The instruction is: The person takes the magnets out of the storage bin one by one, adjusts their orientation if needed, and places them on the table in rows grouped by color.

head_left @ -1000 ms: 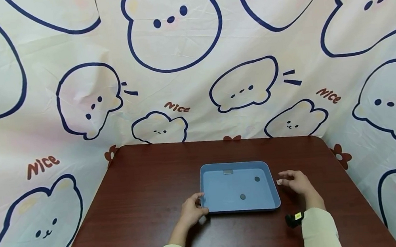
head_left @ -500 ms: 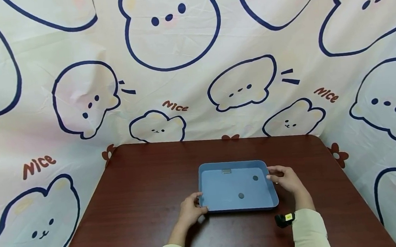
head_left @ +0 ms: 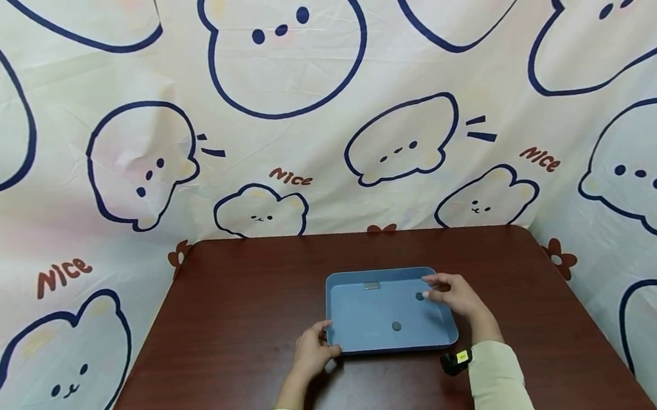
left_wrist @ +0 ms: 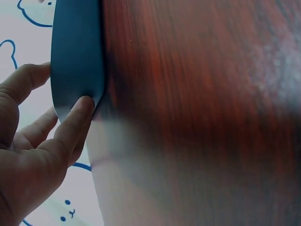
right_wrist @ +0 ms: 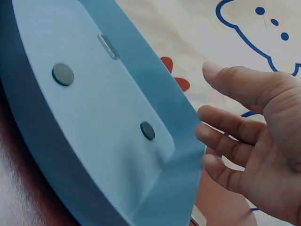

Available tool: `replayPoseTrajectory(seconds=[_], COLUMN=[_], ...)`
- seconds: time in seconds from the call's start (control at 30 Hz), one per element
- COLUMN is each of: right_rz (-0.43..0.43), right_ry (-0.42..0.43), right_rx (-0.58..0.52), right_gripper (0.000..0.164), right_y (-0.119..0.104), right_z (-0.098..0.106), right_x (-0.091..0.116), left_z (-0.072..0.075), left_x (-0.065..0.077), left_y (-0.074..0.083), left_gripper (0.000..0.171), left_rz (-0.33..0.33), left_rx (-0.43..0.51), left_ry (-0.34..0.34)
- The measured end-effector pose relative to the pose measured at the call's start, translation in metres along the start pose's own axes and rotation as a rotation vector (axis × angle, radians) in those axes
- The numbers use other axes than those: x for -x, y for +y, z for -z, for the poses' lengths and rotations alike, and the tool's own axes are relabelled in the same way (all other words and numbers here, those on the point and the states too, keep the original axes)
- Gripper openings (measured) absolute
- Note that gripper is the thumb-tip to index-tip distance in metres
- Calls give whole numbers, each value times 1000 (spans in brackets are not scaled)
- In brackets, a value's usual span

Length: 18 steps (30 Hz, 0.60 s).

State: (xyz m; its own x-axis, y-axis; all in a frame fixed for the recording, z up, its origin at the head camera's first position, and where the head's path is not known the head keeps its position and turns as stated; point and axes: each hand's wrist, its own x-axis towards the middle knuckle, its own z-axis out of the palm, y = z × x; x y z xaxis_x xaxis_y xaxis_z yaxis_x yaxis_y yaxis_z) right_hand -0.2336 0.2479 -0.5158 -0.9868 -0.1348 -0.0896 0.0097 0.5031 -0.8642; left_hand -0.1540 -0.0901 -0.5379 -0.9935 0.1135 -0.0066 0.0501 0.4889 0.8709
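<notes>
A shallow blue tray lies on the brown table. Its front left corner is held by my left hand, with the thumb on the front wall and fingers along the left side. My right hand is over the tray's right edge. Its fingers are spread and loosely bent, holding nothing. Close to its fingertips in the head view lies a dark round disc. A second, greyish disc lies farther from this hand, and a small flat silvery bar is near the tray's back wall.
The brown table extends around the tray. A patterned cloth hangs behind and at both sides. In the right wrist view, a small pale piece shows just outside the tray's right wall.
My right hand has moved left, from beside a small pale piece on the table to over the tray's right edge. The tray and left hand have shifted slightly left.
</notes>
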Motion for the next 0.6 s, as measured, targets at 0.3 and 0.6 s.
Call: replayPoseTrajectory(seconds=[0.3,0.6], right_rz=[-5,-34], right_ry=[-52,-112], right_rx=[-15,-74], right_gripper=[41,41], right_y=[-7,-3], right_z=[-20,-37], right_x=[-18,-30], left_z=[2,2], left_x=[-1,-1], left_y=[-2,-5], left_gripper=[53,51], left_rz=[-15,0], left_rx=[-5,47], left_ry=[-16,-46])
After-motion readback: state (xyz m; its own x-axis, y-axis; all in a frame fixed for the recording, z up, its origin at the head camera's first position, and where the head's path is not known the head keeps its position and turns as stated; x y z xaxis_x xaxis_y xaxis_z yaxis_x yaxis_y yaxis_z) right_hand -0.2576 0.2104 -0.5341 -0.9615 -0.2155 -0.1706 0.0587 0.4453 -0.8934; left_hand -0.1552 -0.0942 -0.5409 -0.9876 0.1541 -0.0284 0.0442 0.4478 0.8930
